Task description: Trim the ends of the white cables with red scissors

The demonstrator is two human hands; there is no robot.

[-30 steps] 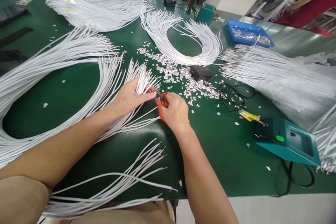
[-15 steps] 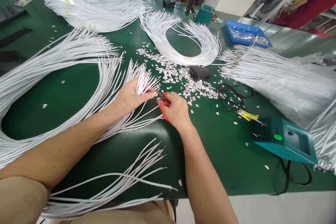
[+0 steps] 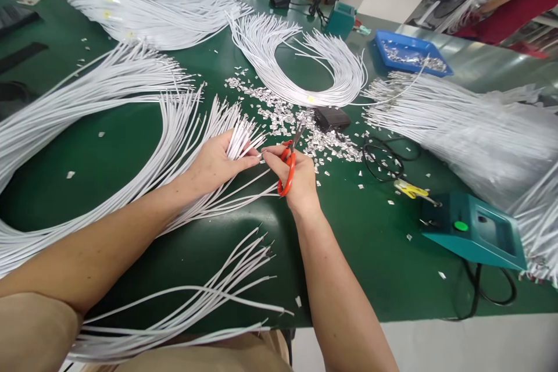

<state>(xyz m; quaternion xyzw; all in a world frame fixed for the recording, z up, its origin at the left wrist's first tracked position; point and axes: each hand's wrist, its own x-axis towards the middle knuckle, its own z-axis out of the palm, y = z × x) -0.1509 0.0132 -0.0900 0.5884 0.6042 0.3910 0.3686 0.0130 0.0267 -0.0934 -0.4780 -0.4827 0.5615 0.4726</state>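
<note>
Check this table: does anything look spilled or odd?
Yes: small silvery bits lie strewn across the green table, around a black box, while similar-looking bits sit in the blue tray. They look spilled, though they may just be work scraps. I see no obvious damage to the white wires in the left hand.

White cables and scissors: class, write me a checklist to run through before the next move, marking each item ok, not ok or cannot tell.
1. Left hand grips the bunched white cables: ok.
2. Right hand has the red-handled scissors: ok, they lie across the hand.
3. Blades point away from the left hand: ok, they aim toward the scattered silvery bits.
4. Green table free of loose bits: not ok, many lie beyond the hands and a few nearer.
5. Every cable end in the bunch is in the same condition: cannot tell, the ends are too small and overlap.
</note>
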